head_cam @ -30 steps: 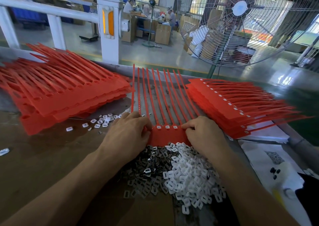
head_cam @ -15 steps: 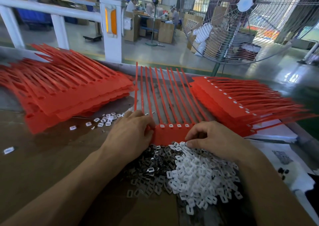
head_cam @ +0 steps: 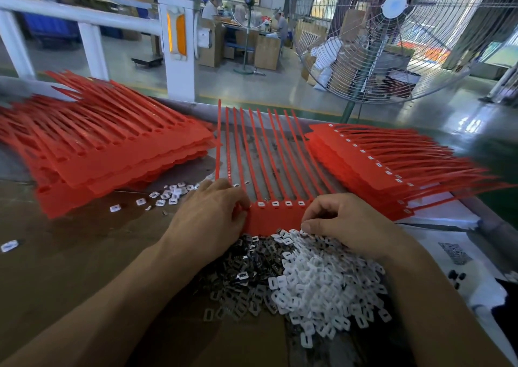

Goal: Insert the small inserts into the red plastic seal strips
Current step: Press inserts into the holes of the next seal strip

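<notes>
A sheet of joined red seal strips [head_cam: 276, 218] lies in the middle of the table, its tails pointing away from me. Several white inserts [head_cam: 287, 203] sit in its row of heads. My left hand [head_cam: 213, 221] grips the sheet's left end with curled fingers. My right hand [head_cam: 344, 223] is curled at the sheet's right end, with thumb and fingertips pinching into the far edge of the white insert pile [head_cam: 316, 279]. Left of that pile lies a heap of dark metal inserts [head_cam: 246, 265].
A tall stack of red strip sheets [head_cam: 112, 153] lies at the left and another stack [head_cam: 364, 165] at the right. Loose white inserts [head_cam: 168, 195] are scattered by the left stack. White papers [head_cam: 454, 254] lie at the right edge. A large fan [head_cam: 398, 38] stands beyond the table.
My right hand has come off the strip heads and dropped back to the edge of the white insert pile. My left hand has stayed on the sheet's left end.
</notes>
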A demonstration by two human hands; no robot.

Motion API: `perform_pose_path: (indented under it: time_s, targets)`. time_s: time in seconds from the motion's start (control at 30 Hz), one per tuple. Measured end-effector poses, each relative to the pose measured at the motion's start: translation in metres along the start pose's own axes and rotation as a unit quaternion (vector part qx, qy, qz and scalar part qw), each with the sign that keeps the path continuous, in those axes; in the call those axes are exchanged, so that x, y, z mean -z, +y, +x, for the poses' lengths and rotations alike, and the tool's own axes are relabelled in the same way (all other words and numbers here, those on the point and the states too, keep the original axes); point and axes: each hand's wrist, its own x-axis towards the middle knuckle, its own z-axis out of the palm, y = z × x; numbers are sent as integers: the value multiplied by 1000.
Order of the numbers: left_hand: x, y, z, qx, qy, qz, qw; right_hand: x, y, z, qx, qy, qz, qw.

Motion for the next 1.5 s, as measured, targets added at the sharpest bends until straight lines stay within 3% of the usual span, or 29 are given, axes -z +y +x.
perform_pose_path:
  time_s: [0.23,0.7,1.5]
  targets:
    - [0,0,0,1,-1,-2,1000,-2,8,4,-16,58,33,998]
    - [1,1,0,5,-5,0,1000,-5,23,15,-45,271,69,959]
    - [0,0,0,1,-1,1,1000,-14,23,28,-27,264,-4,964]
